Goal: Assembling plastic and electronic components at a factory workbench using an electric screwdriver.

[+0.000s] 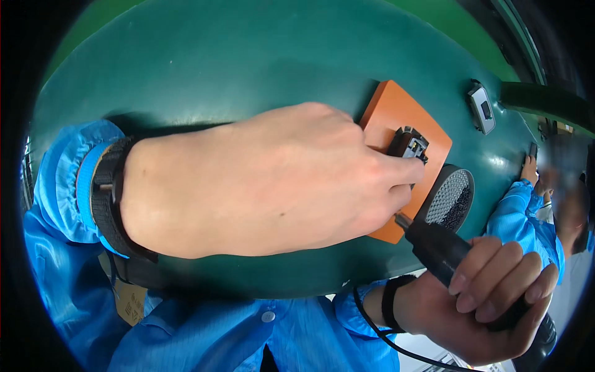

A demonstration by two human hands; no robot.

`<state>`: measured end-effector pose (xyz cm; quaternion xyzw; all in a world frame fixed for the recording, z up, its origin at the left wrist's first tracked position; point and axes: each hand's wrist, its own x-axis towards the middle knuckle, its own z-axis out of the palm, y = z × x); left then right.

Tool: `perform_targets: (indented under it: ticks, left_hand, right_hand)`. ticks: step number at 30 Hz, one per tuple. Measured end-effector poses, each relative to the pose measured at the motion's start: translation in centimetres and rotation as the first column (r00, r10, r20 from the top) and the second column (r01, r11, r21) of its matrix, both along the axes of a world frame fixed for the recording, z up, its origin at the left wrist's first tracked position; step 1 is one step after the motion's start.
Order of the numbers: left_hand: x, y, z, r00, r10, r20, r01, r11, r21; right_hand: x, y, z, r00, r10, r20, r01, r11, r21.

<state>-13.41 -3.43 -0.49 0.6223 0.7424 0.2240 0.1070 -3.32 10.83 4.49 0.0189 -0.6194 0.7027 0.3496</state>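
Note:
My left hand [297, 177] reaches across from the left, over an orange block [395, 108] on the table. Its index finger lies along a small black device with exposed inner parts [410, 144] that rests on the block. The other fingers are curled beside it, partly hidden by the hand, and seem to steady the device. In my right hand [489, 310] is a black electric screwdriver [437, 248], its fingers wrapped round the body. The driver's metal nose points up and left at the block's near edge, close to my left fingertips. Its bit is barely visible.
Right of the block sits a grey oval dish [469, 183] with a dimpled bottom and many tiny dark screws [457, 211]. A small grey-and-black housing [481, 110] lies farther back on the green table [248, 68]. Another person in blue sleeves [517, 208] is at the right.

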Motion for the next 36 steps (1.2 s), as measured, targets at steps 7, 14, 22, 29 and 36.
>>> perform_targets:
  ticks: [7, 14, 22, 29, 36]
  left_hand:
    - [0.3, 0.1, -0.6, 1.0, 0.002, 0.011, -0.003, 1.0, 0.02]
    - [0.2, 0.0, -0.9, 0.995, 0.013, 0.104, -0.023, 0.995, 0.096]
    - [-1.5, -0.2, -0.5, 0.977, -0.024, 0.211, 0.01, 0.998, 0.067]
    - [-1.8, -0.8, 0.4, 0.986, -0.051, 0.161, 0.036, 0.995, 0.092]
    - [-2.9, 1.3, 2.2, 0.959, -0.226, -0.172, 0.282, 0.823, 0.493]
  right_hand:
    - [-0.2, -0.1, -0.8, 0.999, 0.028, 0.026, -0.029, 0.998, 0.052]
    - [-0.6, -0.5, -1.0, 0.999, 0.016, 0.037, -0.019, 0.997, 0.069]
    - [-2.6, -1.1, -0.7, 0.997, 0.026, 0.079, -0.043, 0.976, 0.214]
    - [-2.0, -0.6, -1.1, 0.984, 0.171, 0.045, -0.173, 0.985, 0.026]
    - [3.1, 3.0, 4.3, 0.973, -0.137, -0.183, 0.105, 0.979, -0.174]
